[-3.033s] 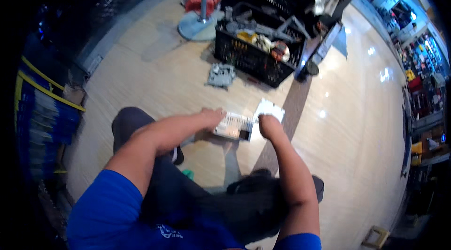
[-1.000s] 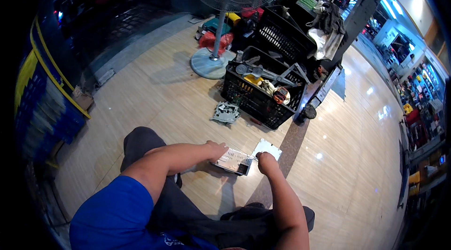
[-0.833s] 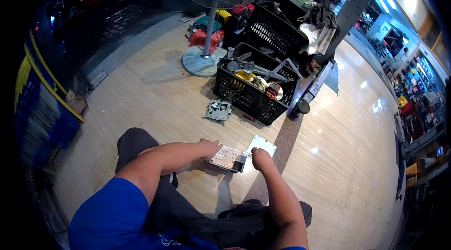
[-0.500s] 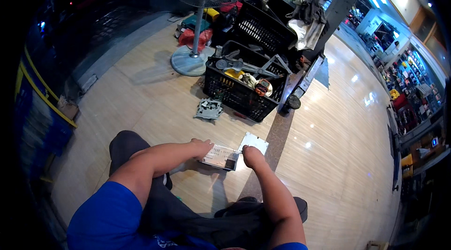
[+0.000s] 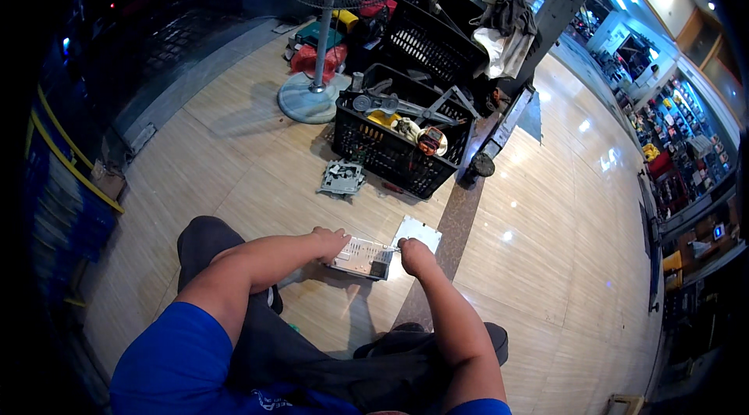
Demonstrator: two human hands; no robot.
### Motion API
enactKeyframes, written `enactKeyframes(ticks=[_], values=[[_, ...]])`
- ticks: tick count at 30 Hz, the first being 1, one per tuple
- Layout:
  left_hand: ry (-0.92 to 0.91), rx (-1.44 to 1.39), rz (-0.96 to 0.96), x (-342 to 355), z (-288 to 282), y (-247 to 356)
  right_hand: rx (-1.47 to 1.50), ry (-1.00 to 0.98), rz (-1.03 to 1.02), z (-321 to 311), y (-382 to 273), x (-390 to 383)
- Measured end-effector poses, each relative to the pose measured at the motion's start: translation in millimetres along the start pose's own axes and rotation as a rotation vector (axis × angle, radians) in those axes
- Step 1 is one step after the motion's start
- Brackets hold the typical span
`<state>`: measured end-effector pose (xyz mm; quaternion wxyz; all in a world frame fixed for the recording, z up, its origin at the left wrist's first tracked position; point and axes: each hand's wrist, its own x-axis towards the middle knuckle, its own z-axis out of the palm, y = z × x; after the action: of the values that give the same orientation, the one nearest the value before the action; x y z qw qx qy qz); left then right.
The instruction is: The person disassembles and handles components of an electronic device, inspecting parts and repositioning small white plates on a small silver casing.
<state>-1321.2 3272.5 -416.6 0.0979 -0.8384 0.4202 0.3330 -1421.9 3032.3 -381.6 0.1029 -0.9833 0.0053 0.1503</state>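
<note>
A flat silver metal case (image 5: 363, 257) with slotted holes and a dark square at one corner sits low in front of me, perhaps an opened electronic unit. My left hand (image 5: 331, 243) grips its left end, fingers closed over the edge. At the opposite end, my right hand (image 5: 416, 256) is closed around a thin tool, probably a screwdriver, whose slim shaft points at the case's upper right corner. Most of that tool is hidden in the fist. Just beyond the right hand, a pale square metal plate (image 5: 418, 232) lies on the floor.
A stripped grey metal part (image 5: 342, 179) lies farther off, before a black plastic crate (image 5: 390, 151) full of tools and parts. Behind stand a pedestal fan (image 5: 318, 83) and another black crate (image 5: 431, 44) with cloths alongside. A blue rack with yellow rails (image 5: 66, 173) is at far left.
The whole view has shifted slightly. Both hands keep the same hold at the two ends of the metal case, with no clear movement between them.
</note>
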Motion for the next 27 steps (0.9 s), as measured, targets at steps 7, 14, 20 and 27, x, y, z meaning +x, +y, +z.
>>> enactKeyframes(ticks=[7,14,20,27], values=[[0.026,0.033,0.014,-9,-7,3,0.020,0.005,0.006,-1,0,-2],[0.010,0.015,-0.011,0,1,-1,0.016,0.046,-0.023,7,4,4],[0.006,0.000,0.004,1,1,3,0.007,0.027,-0.008,9,10,4],[-0.061,0.039,0.044,8,19,-4,0.038,0.041,-0.034,21,14,13]])
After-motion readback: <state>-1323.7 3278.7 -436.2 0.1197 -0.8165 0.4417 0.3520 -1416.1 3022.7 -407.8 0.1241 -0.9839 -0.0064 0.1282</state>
